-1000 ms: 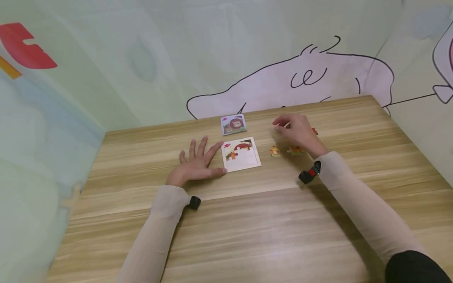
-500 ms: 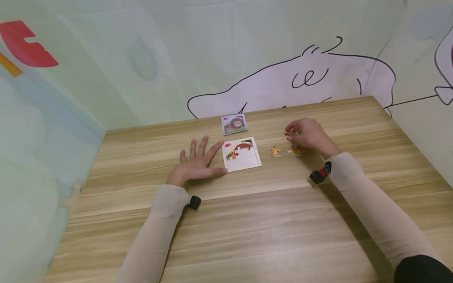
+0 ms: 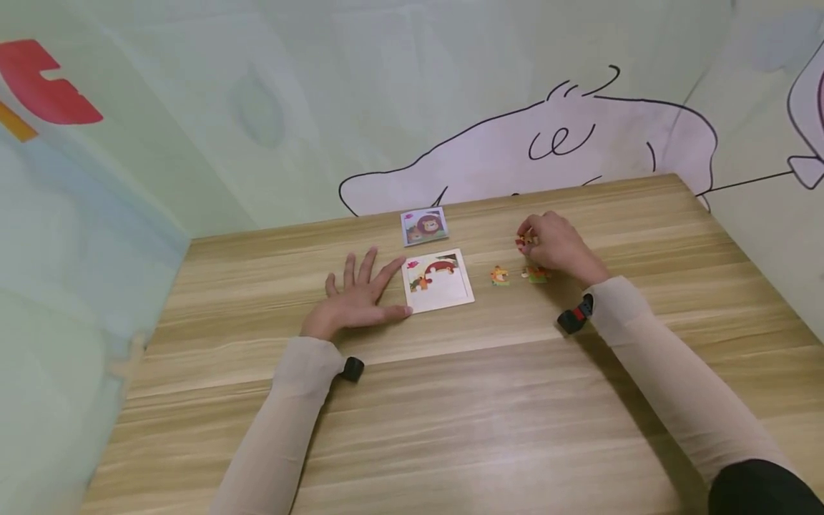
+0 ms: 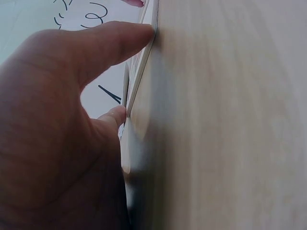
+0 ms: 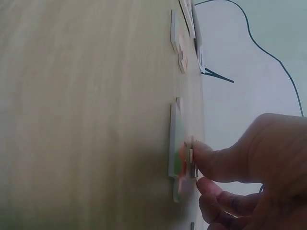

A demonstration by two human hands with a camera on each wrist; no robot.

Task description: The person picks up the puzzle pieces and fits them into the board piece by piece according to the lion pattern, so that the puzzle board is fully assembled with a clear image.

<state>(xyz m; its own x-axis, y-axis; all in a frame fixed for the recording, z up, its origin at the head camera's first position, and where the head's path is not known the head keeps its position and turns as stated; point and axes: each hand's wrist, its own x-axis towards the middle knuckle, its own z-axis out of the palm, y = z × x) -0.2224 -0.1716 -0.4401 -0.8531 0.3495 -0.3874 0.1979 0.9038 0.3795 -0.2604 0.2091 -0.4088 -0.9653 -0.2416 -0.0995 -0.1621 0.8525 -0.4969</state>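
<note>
Pale green and blue sheeting (image 3: pixel 187 107) lines the room's walls, with a red printed shape (image 3: pixel 58 93) at the upper left of the frame above an orange strip (image 3: pixel 18 123). Below it, the wood-grained counter (image 3: pixel 425 429) spreads across the lower part of the frame, its streaks running roughly crosswise and its far edge close to the wall. Left of centre, the left hand (image 3: pixel 352 306) lies with fingers straight and spread, holding nothing, index fingertip and thumb tip touching the left side of the puzzle board (image 3: pixel 457 292). This partly filled board sits on the counter at mid-frame, with a lion picture card (image 3: pixel 425 226) just behind it. Right of the board lie an orange puzzle piece (image 3: pixel 499 276) and a green-edged puzzle piece (image 3: pixel 537 275). Just beyond them, right of centre, the right hand (image 3: pixel 558 247) pinches a red puzzle piece (image 3: pixel 522 242) between thumb and fingers; whether it touches the counter is unclear. Behind, a black-outlined pale figure (image 3: pixel 489 154) stretches along the wall, and a balloon-like drawing (image 3: pixel 808 132) meets the frame's right edge.
</note>
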